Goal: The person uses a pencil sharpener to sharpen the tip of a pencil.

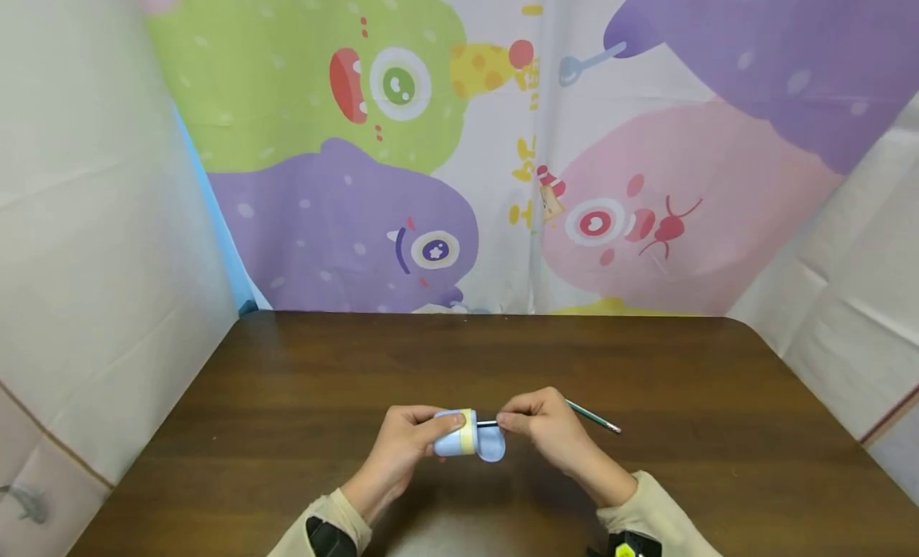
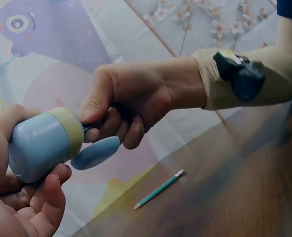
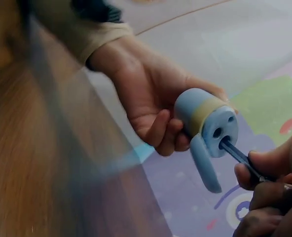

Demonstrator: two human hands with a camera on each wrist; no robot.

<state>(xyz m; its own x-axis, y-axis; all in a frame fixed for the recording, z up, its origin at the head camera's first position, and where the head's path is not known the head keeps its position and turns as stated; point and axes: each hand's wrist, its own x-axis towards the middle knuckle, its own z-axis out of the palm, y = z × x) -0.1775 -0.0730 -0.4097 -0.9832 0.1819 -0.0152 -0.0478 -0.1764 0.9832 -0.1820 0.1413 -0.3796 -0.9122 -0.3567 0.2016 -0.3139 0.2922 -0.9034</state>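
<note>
My left hand grips a light blue, barrel-shaped pencil sharpener with a yellow band, its thumb lying along the side. The sharpener's round lid hangs flipped open from the rim. Three holes of different sizes show on the end face in the right wrist view. Between thumb and fingers, my right hand pinches a dark pencil, whose front end is inside one of these holes. That tip is hidden in the sharpener, and the fingers cover much of the pencil's back part.
A teal pencil with an eraser end lies on the brown wooden table, just beyond my right hand. A cartoon-printed curtain hangs behind the table's far edge, with pale cloth walls at both sides.
</note>
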